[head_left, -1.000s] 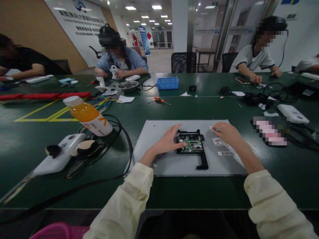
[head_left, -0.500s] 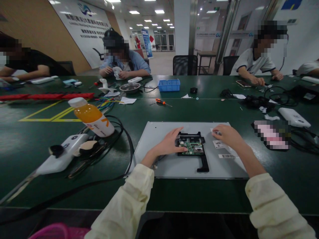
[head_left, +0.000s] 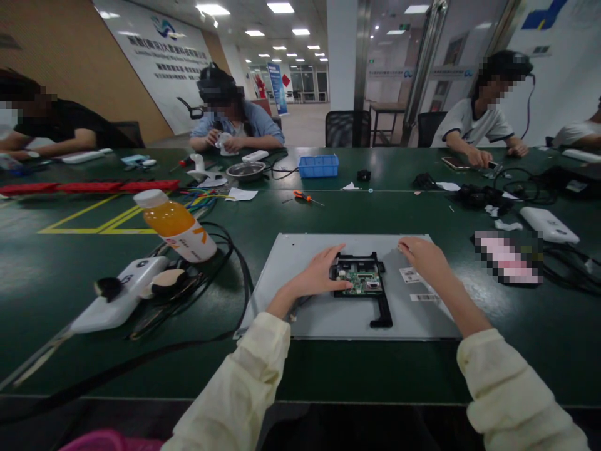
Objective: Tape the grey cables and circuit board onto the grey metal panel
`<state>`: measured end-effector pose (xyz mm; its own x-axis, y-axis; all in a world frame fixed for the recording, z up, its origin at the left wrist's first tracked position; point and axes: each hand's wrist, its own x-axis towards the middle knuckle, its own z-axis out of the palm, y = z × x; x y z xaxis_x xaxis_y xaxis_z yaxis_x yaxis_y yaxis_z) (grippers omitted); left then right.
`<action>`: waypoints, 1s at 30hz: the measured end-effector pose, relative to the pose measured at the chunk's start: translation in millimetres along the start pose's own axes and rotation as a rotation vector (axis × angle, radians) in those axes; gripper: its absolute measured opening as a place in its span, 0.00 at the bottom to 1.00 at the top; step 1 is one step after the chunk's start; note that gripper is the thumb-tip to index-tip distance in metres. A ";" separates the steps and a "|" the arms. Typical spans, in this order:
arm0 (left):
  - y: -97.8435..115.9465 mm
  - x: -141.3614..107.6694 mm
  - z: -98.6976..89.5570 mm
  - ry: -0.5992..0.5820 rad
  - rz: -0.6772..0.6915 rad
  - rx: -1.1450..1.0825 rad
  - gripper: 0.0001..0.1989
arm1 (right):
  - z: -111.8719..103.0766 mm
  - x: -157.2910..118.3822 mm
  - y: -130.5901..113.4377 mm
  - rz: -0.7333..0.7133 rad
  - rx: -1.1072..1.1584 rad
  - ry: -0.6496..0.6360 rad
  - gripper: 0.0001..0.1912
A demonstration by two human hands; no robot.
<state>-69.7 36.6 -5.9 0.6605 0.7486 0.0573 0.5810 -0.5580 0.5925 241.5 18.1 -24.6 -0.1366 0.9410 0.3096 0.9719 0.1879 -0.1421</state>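
A grey flat panel (head_left: 291, 263) lies before me, with a green circuit board (head_left: 361, 280) in a black plastic bracket (head_left: 385, 310) on top of it. My left hand (head_left: 315, 273) spans the bracket's left side, thumb at the board's lower left corner and fingers at the upper left edge, gripping it. Over the panel's right part, my right hand (head_left: 422, 255) is closed in a pinch; whatever lies between its fingertips is too small or hidden to name. Two white labels (head_left: 424, 297) are stuck to the panel below that hand.
An orange drink bottle (head_left: 181, 228), a white power bank (head_left: 122, 297) and black cables (head_left: 241, 263) stand left. Beyond the panel are an orange screwdriver (head_left: 305, 198) and a blue basket (head_left: 318, 166). A phone (head_left: 507, 257) lies right. Several people sit across the green table (head_left: 375, 369).
My right hand has turned slightly, and the small greyish thing seen at its fingertips no longer shows. My left hand keeps its place on the board. The view has tilted slightly up.
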 end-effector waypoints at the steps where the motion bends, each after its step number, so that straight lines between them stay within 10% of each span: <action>1: -0.1 -0.1 0.0 -0.001 0.000 0.002 0.50 | -0.6 0.5 -3.0 0.007 0.012 0.021 0.14; 12: -2.0 -0.1 1.0 0.007 0.015 0.010 0.49 | 2.5 8.5 -53.8 -0.113 0.197 0.105 0.14; 30: -3.0 -4.9 -0.7 0.058 0.009 -0.016 0.47 | 11.9 17.5 -88.6 -0.172 0.219 -0.102 0.14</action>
<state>-75.0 34.9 -7.4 0.6366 0.7635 0.1087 0.5674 -0.5591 0.6045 150.7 21.3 -17.7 -0.3252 0.9114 0.2521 0.8697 0.3930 -0.2988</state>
